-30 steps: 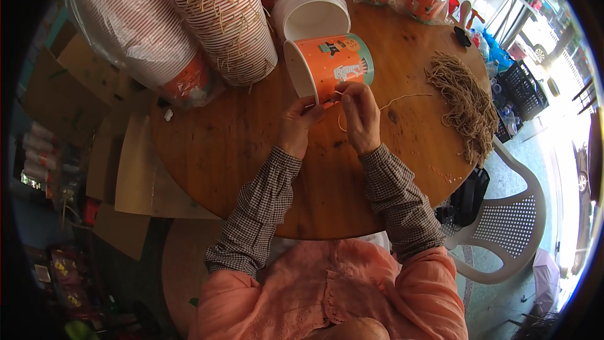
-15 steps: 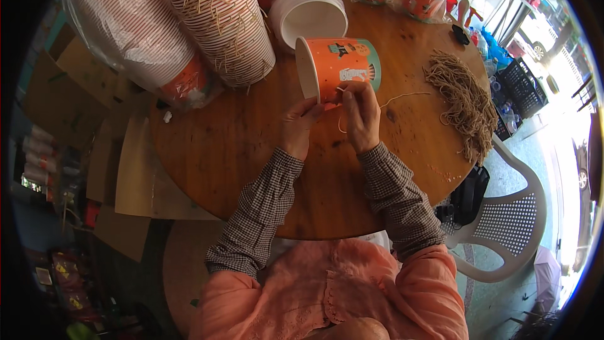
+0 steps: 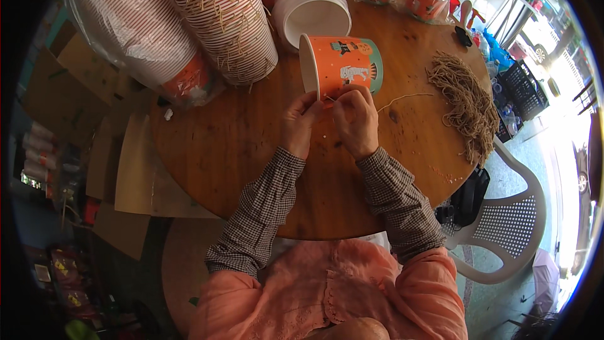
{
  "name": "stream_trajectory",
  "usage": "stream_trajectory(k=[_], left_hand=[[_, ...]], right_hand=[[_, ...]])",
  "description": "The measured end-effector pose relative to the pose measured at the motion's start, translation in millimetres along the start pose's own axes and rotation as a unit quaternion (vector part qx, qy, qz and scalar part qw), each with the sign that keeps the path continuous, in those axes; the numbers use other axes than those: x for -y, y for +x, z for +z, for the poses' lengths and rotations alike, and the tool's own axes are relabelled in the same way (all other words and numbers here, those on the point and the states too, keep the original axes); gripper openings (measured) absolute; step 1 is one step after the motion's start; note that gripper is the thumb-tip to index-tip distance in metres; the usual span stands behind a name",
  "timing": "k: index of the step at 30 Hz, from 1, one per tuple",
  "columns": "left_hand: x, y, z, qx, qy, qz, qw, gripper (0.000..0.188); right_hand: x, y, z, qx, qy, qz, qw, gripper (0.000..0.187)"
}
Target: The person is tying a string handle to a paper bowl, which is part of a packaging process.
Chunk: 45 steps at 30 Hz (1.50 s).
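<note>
An orange and teal paper bucket point(image 3: 345, 56) with cartoon pictures lies on its side, its mouth turned to the left. My left hand point(image 3: 300, 119) is closed on the lower edge of its rim, thumb and finger pinching the wall. Right beside it, my right hand point(image 3: 357, 121) is closed in a pinch against the bucket's lower side. It grips a thin tan string point(image 3: 406, 96), whose loose end trails onto the table to the right. The exact spot where string and bucket meet is hidden by my fingers.
Nested bucket stacks point(image 3: 223, 31) stand at the back left, one hung with string ends, another point(image 3: 135, 31) in clear plastic. A white-mouthed bucket point(image 3: 316, 22) lies behind mine. A bundle of tan strings point(image 3: 464, 104) rests on the round wooden table point(image 3: 314, 204). A plastic chair point(image 3: 509, 223) stands at right.
My right hand has turned and curled its fingers closer to the bucket's wall. The loop of string that hung beneath it no longer shows. My left hand keeps its place on the rim.
</note>
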State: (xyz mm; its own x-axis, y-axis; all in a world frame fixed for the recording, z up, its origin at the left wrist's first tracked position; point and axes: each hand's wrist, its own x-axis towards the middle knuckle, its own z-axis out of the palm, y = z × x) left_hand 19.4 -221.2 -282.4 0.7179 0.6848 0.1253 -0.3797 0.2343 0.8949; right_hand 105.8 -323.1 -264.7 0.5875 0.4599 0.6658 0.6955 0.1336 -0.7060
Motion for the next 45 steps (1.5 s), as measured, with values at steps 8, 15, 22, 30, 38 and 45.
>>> stream_trajectory(k=[8, 15, 22, 30, 38, 45], left_hand=[[2.8, -0.1, -0.7, -0.006, 0.005, 0.022, 1.0, 0.03], [8.1, -2.1, -0.7, 0.014, 0.055, 0.023, 0.998, 0.032], [9.4, -0.5, 1.5, -0.003, 0.047, 0.026, 0.999, 0.034], [13.2, -1.6, 3.0, 0.035, 0.135, 0.103, 0.985, 0.03], [15.8, 2.2, -8.5, -0.018, 0.236, 0.129, 0.963, 0.012], [5.3, 6.1, -13.4, -0.1, 0.353, 0.159, 0.917, 0.009]], right_hand=[[-3.3, -0.4, 1.8, 0.005, -0.006, 0.027, 1.0, 0.007], [-8.0, -0.2, 1.9, 0.009, -0.024, 0.029, 0.999, 0.009], [-8.4, 0.1, 1.6, 0.015, -0.02, 0.031, 0.999, 0.009], [-11.6, 0.1, 3.1, 0.015, -0.026, 0.015, 0.999, 0.01], [-12.7, 2.0, -3.1, 0.073, -0.082, 0.026, 0.994, 0.011], [-17.7, 4.2, -12.9, 0.143, -0.072, 0.127, 0.979, 0.018]])
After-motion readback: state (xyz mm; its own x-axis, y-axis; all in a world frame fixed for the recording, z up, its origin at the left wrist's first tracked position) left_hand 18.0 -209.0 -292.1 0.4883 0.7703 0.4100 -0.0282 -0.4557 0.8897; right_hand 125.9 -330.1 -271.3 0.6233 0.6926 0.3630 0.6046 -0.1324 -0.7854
